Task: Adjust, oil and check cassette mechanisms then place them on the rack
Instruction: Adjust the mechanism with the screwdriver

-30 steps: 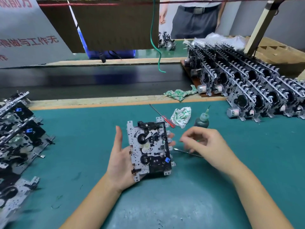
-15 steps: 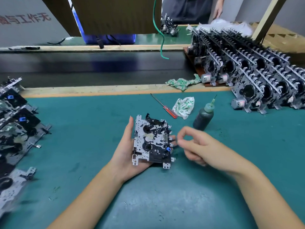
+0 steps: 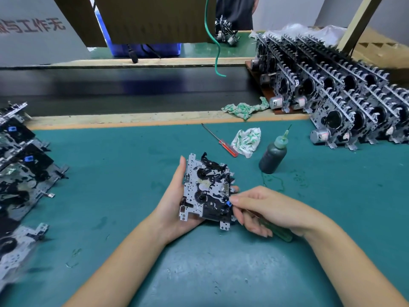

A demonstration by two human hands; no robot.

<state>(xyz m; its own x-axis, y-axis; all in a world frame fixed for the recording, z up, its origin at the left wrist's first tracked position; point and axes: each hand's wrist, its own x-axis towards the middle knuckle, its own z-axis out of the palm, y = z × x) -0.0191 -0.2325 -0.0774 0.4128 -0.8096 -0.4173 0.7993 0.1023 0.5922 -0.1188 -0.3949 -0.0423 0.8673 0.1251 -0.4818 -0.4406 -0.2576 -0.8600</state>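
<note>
The rack (image 3: 345, 91) on the right is already packed with finished units, and a pile (image 3: 20, 165) still waits on the left of the teal desk (image 3: 110, 173). The cassette mechanism (image 3: 207, 191) sits cupped in the left hand (image 3: 177, 200), fingers wrapped behind it. A moment ago the right hand (image 3: 263, 209) hung beside it; now it's moved in, gripping a green-handled tool (image 3: 278, 231), thumb at the blue tab (image 3: 228, 204). Looks like adjusting has started; the oil bottle (image 3: 273, 155) stands untouched.

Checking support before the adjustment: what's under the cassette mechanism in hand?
The left hand cups the cassette mechanism from beneath; its palm shows at the left edge. The fingers underneath are mostly hidden.
</note>
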